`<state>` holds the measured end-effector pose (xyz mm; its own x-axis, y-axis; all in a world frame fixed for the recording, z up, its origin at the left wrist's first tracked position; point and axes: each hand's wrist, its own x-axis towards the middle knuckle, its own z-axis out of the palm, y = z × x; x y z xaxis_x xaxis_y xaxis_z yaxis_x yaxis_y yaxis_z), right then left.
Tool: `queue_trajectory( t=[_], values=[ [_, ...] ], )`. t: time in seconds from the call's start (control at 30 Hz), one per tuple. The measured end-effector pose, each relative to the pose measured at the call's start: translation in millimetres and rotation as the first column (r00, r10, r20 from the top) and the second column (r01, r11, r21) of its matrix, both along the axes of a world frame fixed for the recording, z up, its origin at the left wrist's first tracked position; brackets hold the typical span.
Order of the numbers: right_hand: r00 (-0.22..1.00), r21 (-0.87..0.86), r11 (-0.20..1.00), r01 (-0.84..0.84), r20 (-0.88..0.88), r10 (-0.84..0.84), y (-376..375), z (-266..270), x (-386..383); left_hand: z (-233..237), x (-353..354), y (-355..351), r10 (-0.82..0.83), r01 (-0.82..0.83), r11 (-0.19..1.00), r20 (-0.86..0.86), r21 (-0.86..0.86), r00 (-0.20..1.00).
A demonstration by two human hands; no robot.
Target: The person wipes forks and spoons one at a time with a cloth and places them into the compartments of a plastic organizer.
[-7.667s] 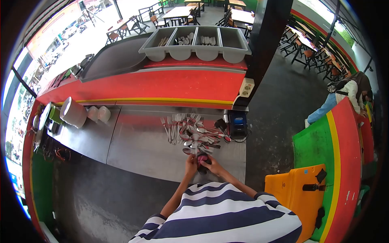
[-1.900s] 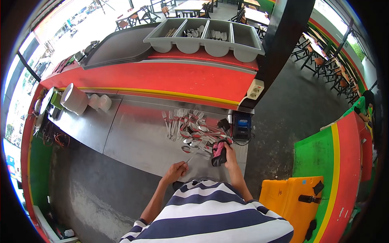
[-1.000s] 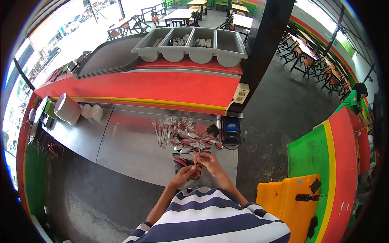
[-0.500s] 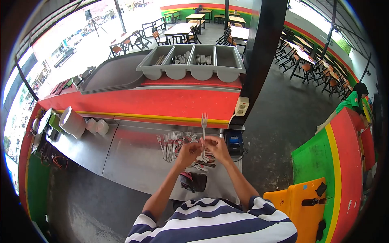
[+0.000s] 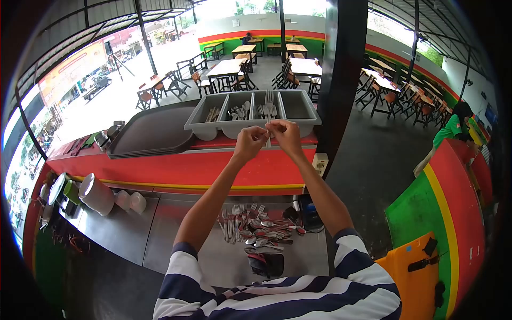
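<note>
Both of my hands are raised in front of the grey cutlery tray (image 5: 201, 128), with a fork (image 5: 269, 100) upright between them, tines up. My left hand (image 5: 250, 144) pinches the fork's lower handle from the left. Close beside it, my right hand (image 5: 286, 137) grips the handle with bent fingers. Behind the tines is the tray compartment with forks; spoons (image 5: 239, 112) lie in the compartment to its left. Below, on the steel counter, forks (image 5: 230, 226) lie side by side next to a heap of mixed spoons and forks (image 5: 269, 230).
A dark pouch (image 5: 265, 264) lies on the counter near my body, and a blue-black device (image 5: 309, 212) stands at its right. Stacked brown trays (image 5: 154, 130) are left of the cutlery tray. A black pillar (image 5: 341, 80) rises at the right. A person in green (image 5: 453, 128) is far right.
My hands have lifted the fork from above the counter up and forward to the cutlery tray. The view has tilted upward.
</note>
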<state>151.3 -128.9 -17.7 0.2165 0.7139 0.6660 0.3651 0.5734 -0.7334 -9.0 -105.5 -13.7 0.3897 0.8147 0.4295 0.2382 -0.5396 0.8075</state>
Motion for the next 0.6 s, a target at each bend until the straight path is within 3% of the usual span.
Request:
queue_trajectory(
  t=[0.23,0.33,0.43,0.6],
  values=[
    [0.984,0.145,0.981,0.127,0.109,-0.144,77,43,23,45,27,76,0.007,-0.010,0.984,0.019,0.178,1.000],
    [0.982,0.127,0.978,0.168,0.068,-0.178,103,39,34,51,36,100,-0.111,0.110,0.993,0.027,0.044,0.993],
    [0.948,0.010,0.965,0.261,0.186,-0.259,120,22,48,23,46,146,-0.238,0.238,0.971,0.034,0.018,0.971],
    [0.878,-0.194,0.890,0.412,0.345,-0.331,119,17,46,19,52,147,-0.163,0.161,0.987,-0.240,-0.030,0.957]
  ],
)
